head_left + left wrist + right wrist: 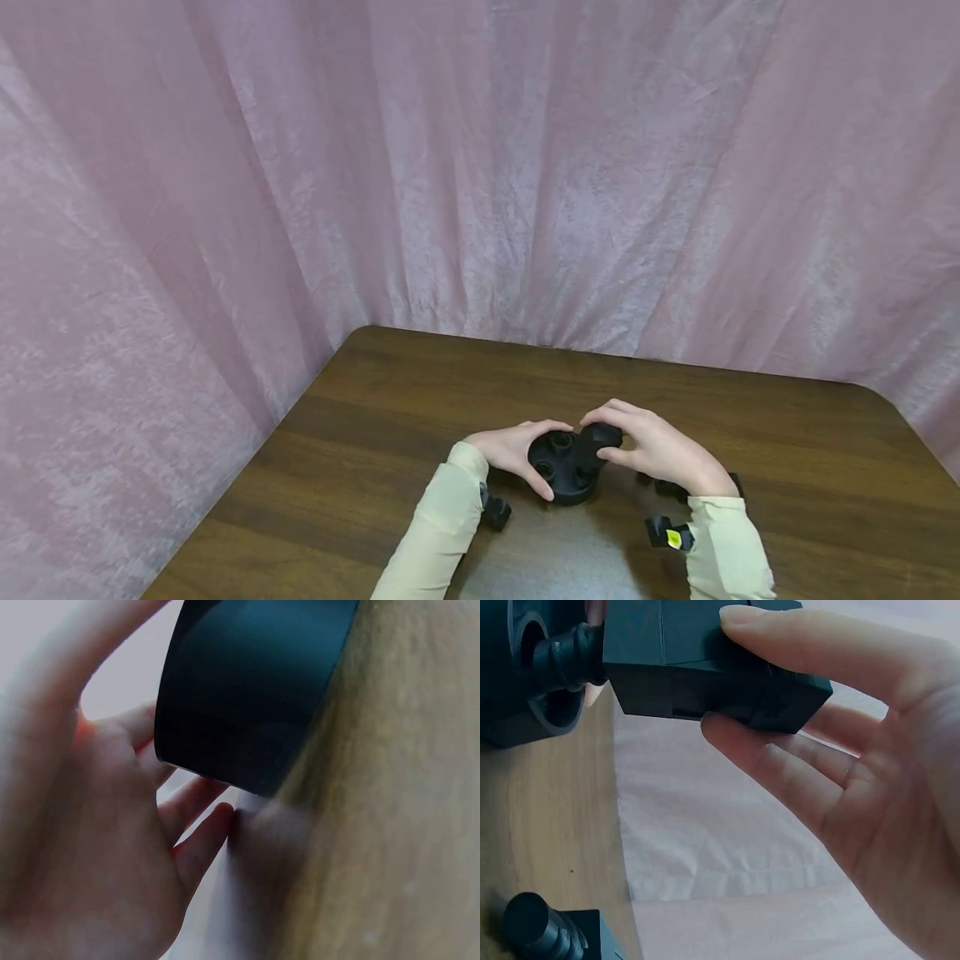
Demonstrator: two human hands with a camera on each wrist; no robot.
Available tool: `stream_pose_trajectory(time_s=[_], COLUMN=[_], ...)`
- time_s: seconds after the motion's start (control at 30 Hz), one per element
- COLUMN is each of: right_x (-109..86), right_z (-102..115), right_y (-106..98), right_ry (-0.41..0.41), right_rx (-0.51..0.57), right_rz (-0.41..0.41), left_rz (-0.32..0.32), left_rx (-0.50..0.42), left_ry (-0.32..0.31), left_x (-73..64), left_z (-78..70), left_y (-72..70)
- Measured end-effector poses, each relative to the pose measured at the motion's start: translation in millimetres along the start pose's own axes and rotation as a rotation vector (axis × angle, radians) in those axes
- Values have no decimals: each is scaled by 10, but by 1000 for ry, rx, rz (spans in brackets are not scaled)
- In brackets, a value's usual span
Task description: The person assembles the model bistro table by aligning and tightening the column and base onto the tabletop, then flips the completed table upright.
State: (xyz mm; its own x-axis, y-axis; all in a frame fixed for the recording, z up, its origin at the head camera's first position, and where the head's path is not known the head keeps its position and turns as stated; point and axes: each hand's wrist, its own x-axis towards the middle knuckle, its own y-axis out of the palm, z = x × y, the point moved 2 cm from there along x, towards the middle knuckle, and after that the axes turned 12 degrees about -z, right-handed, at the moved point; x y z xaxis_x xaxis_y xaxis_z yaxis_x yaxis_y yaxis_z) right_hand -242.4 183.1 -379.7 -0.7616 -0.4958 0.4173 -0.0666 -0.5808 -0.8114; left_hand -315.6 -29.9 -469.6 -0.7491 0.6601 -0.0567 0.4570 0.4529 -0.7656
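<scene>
A round black base [567, 492] with several round sockets sits on the wooden table. My left hand [510, 450] grips its left side, thumb at the near edge and fingers at the far edge. In the left wrist view the smooth side wall [247, 690] of the base shows close to the palm. With thumb and fingers, my right hand [663, 448] pinches the angular block head of a black threaded bolt [705, 682]. Its threaded shaft [566, 660] enters a socket of the base; how deep it reaches is hidden.
Another black threaded bolt [544, 930] lies on the table near the right hand. Dark pieces [670, 490] show partly under the right wrist. The wooden table [420, 375] ends at a pink curtain [465, 208] behind and on the left.
</scene>
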Motion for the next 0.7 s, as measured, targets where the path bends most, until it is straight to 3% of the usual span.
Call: stream_pose_trajectory(time_s=[0.4,0.7], right_x=[24,45], right_z=[94,101], right_y=[5,86], right_ry=[-13,17], right_rx=[-54,-54], right_rz=[38,119], left_rz=[-19,-13], left_rx=[-7,-28], left_ry=[49,20], left_x=[8,-6], left_z=[-5,-26], left_y=[-1,-14])
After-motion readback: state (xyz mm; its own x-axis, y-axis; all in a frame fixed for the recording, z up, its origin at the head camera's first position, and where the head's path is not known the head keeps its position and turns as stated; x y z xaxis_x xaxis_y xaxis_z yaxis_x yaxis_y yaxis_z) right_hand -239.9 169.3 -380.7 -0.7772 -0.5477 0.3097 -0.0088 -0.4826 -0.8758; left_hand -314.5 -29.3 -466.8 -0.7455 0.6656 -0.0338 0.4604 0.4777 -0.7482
